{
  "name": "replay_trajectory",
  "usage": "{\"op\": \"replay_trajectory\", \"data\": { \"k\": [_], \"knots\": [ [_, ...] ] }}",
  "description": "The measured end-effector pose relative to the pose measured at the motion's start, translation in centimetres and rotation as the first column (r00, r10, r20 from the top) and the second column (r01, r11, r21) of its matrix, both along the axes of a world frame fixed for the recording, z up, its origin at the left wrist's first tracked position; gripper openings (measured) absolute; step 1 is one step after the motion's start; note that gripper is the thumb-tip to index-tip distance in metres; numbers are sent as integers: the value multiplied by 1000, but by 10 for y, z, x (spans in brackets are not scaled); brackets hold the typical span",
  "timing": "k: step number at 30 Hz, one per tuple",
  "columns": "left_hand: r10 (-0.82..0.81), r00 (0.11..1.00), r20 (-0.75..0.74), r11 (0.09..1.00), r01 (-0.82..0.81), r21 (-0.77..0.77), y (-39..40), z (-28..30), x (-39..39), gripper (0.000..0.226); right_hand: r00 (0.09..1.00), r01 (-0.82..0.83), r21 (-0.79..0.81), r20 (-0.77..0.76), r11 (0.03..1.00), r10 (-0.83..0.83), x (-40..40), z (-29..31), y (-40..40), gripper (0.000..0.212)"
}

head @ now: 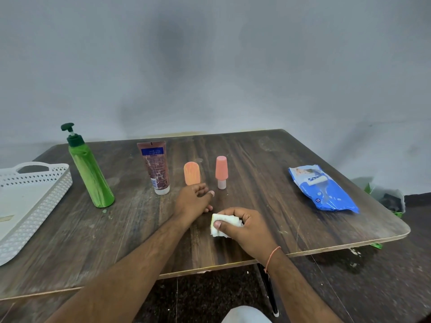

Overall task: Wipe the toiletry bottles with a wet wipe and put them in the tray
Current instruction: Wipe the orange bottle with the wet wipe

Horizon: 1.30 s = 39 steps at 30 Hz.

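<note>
While the right hand sits near the front edge of the wooden table, its fingers and thumb are curled round a bunched-up white wet wipe, pinching it against the tabletop. Left hand is just at 10 o'clock from it, empty, fingers loosely curled and relaxed, resting on the table and holding nothing.

All four toiletry things are lined up across the middle of the table, none in the tray yet. Straight at 12 o'clock from the left hand, just beyond the fingertips, is a small orange bottle. At 1 o'clock from that hand stands a little pink-capped bottle, upright, white base down. At 11 o'clock is a brown tube standing on its white cap. Further out toward 10 o'clock is the tall green pump bottle, which looks tilted, probably just the wide lens.

White perforated tray is way over at 9 o'clock, hanging partly off the frame's left edge, well apart from the hands. Blue wipes pack lies flat at 2 o'clock from the right hand, near the table's right edge.
</note>
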<state>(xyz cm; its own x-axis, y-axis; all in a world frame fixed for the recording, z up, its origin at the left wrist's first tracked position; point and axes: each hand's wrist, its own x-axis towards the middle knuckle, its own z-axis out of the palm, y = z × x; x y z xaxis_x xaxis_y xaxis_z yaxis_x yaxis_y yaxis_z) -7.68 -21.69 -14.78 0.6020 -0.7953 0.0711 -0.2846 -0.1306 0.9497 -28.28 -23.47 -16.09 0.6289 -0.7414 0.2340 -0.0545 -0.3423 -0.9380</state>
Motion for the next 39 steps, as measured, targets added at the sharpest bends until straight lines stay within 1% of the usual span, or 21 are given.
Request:
{"op": "replay_trajectory", "data": {
  "k": [4, 6, 8, 11, 12, 14, 16, 19, 22, 26, 29, 33, 35, 37, 39],
  "knots": [
    [89, 995, -53, 996, -90, -26, 33, 2, 6, 26, 1000, 16, -9, -10, 1000, -16, 1, 0, 3, 13],
    [111, 990, -83, 993, -114, -36, 43, 3, 9, 25, 1000, 23, -9, -15, 1000, -23, 2, 0, 4, 13],
    [142, 988, -59, 989, -143, -22, 46, 4, 14, 35, 1000, 23, 3, -3, 1000, -23, 2, 0, 4, 12],
    [187, 982, 9, 982, -187, 1, 40, 5, 23, 71, 1000, 28, 28, -5, 999, -28, 1, 1, 5, 11],
    [192, 981, 29, 981, -192, 5, 37, 5, 25, 80, 1000, 28, 30, -8, 999, -28, 1, 1, 6, 11],
    [192, 980, 58, 981, -193, 16, 29, 7, 27, 88, 1000, 25, 30, -8, 999, -25, 1, 1, 6, 11],
    [178, 981, 76, 983, -180, 19, 21, 8, 30, 90, 1000, 28, 26, -7, 999, -28, 1, 1, 5, 12],
    [135, 985, 109, 990, -137, 18, 11, 8, 35, 86, 999, 28, 41, 30, 999, -29, 2, 0, 2, 13],
    [110, 985, 132, 991, -120, 65, 3, 10, 38, 80, 998, 18, 67, 59, 998, -22, 4, 1, 3, 15],
    [109, 984, 142, 987, -124, 100, 0, 11, 39, 65, 999, 14, 68, 50, 998, -17, 4, 2, 2, 16],
    [89, 989, 120, 993, -97, 62, 8, 10, 38, 56, 999, 12, 38, 40, 999, -14, 3, 2, 3, 16],
    [41, 992, 118, 999, -39, -20, 28, 9, 35, 65, 999, 33, 9, 27, 999, -33, 2, 6, 5, 20],
    [11, 995, 101, 999, -6, -50, 44, 7, 36, 64, 998, 53, -15, 17, 998, -53, 1, 6, 5, 25],
    [-26, 996, 82, 997, 32, -68, 64, 5, 37, 61, 997, 78, -13, 19, 997, -78, 2, 6, 6, 28],
    [-66, 995, 75, 994, 72, -80, 87, 4, 39, 53, 996, 84, -13, 26, 996, -83, 4, 7, 8, 25]
  ]
}}
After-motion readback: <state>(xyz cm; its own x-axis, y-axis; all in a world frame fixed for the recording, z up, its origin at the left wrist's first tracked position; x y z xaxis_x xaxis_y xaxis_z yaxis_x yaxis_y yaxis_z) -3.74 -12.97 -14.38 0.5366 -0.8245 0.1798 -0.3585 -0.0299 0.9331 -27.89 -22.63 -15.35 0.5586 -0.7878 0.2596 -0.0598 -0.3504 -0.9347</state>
